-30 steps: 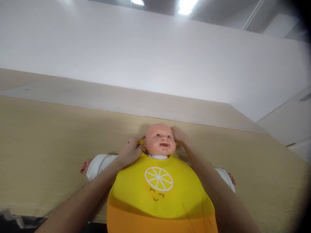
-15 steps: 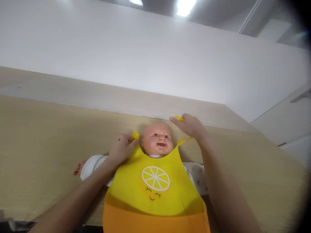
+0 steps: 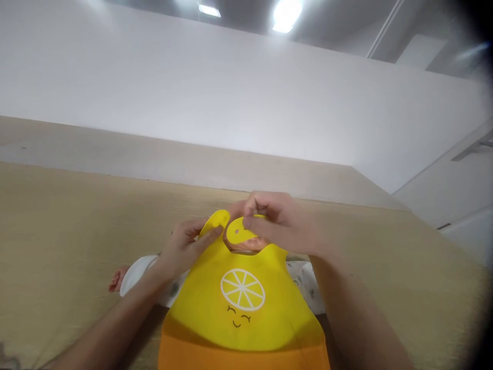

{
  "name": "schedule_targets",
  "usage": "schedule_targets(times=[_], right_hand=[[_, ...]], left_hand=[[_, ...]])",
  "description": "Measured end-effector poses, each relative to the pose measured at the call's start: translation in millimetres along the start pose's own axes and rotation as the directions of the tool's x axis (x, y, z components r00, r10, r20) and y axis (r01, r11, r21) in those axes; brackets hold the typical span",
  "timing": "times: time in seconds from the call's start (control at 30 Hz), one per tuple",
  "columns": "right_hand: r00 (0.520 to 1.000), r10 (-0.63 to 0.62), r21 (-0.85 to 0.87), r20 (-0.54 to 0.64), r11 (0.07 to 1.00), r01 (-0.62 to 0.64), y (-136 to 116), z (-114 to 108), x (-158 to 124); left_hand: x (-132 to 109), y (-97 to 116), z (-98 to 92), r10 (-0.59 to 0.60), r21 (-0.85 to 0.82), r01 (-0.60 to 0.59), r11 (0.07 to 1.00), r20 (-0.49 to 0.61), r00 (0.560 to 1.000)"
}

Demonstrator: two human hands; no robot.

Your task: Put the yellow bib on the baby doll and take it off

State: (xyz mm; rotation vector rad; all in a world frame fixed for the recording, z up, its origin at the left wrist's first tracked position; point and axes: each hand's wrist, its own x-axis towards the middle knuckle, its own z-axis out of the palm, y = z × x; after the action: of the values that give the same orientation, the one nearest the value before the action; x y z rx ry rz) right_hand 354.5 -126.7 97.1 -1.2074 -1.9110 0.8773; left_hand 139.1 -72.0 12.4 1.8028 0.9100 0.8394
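Note:
A yellow baby bib with a white citrus slice, a smiling face and an orange lower pocket lies over the front of a baby doll. My left hand pinches the bib's left neck strap, whose rounded tip points upward. Closed on the other strap, my right hand holds its end, which has a small hole, above the doll's face. The two strap ends are close but apart. Most of the doll's head is hidden behind the strap and my right hand. One doll hand and white sleeve show at the left.
The doll lies on a light wooden table. Behind the table's far edge stands a white wall, with a pale ledge along its foot. Ceiling lights shine at the top.
My right hand has moved left and slightly down, bringing its strap across the doll's face towards the left strap. My left hand has shifted a little, still on its strap.

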Motion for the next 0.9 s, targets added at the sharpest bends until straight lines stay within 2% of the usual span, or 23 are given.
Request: schedule_targets(times=[0.07,0.13,0.27,0.37,0.5,0.67,0.73,0.8,0.9], right_hand=[[0.995,-0.029,0.049,0.094,0.998,0.025,-0.2,2.9,-1.3],[0.992,-0.065,0.008,0.112,0.998,0.064,1.6,6.0,-1.2],[0.995,-0.089,-0.267,0.044,0.959,0.097,6.5,12.6,1.4],[0.989,-0.130,-0.418,0.075,0.896,0.149,5.1,15.3,3.0],[0.976,-0.138,-0.394,0.169,0.898,0.195,-0.3,15.6,4.8],[0.983,-0.106,-0.369,0.147,0.917,0.154,-0.4,16.4,4.6],[0.986,-0.099,-0.400,0.132,0.905,0.145,-1.0,15.4,1.8],[0.988,-0.106,-0.422,0.111,0.895,0.143,-3.8,11.3,-4.2],[0.990,-0.138,-0.414,0.025,0.900,0.136,-11.0,-2.7,-21.8]], left_hand=[[-1.9,1.4,-1.3,0.065,0.018,-0.065,0.998,0.035,0.997],[-3.7,1.6,-2.6,0.129,0.062,-0.133,0.989,0.063,0.990],[-5.8,1.9,-3.1,0.202,0.156,-0.218,0.964,0.112,0.973],[-4.8,2.5,-2.7,0.284,0.139,-0.306,0.942,0.156,0.946],[-2.7,2.7,-2.5,0.368,0.078,-0.392,0.917,0.217,0.904],[-5.4,-0.8,-2.5,0.329,0.100,-0.361,0.927,0.241,0.913],[-7.5,-5.1,-4.0,0.295,0.121,-0.320,0.940,0.189,0.937],[-9.5,-9.9,-6.5,0.248,0.129,-0.255,0.958,0.066,0.966],[-11.6,-13.7,-8.9,0.149,0.032,-0.147,0.989,-0.074,0.986]])
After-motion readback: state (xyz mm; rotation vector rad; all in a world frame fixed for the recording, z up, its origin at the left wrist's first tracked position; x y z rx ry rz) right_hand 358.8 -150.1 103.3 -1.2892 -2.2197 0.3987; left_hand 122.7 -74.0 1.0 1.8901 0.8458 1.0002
